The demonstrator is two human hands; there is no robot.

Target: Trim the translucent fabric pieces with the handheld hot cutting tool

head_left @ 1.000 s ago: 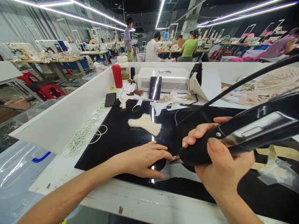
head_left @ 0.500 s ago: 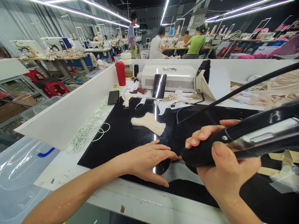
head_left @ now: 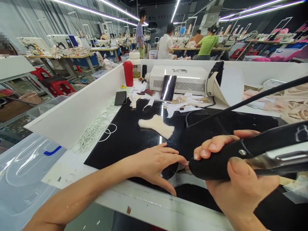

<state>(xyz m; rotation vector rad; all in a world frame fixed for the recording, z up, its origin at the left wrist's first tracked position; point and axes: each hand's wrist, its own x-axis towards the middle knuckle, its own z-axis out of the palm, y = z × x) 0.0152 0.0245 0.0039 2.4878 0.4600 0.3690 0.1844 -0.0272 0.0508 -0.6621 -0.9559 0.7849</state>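
My right hand is wrapped round a black corded hand tool with a silver strip along its side; I cannot tell its exact kind. Its rounded end points left, with a small metal part partly hidden below it. My left hand lies just left of that end, fingers apart, the index fingertip close to the metal part. Whether they touch is unclear. Beyond my left hand, a cream fabric piece rests on the glossy black mat.
Pale green cord loops lie along the left wall. A phone leans on a white vented box, with scraps before it. A red cup stands nearby. The tool's black cable crosses the right side. People sit farther back.
The view has shifted slightly, so the bench appears farther right. My right hand and the tool have moved a little right and down. My left hand keeps nearly the same pose.
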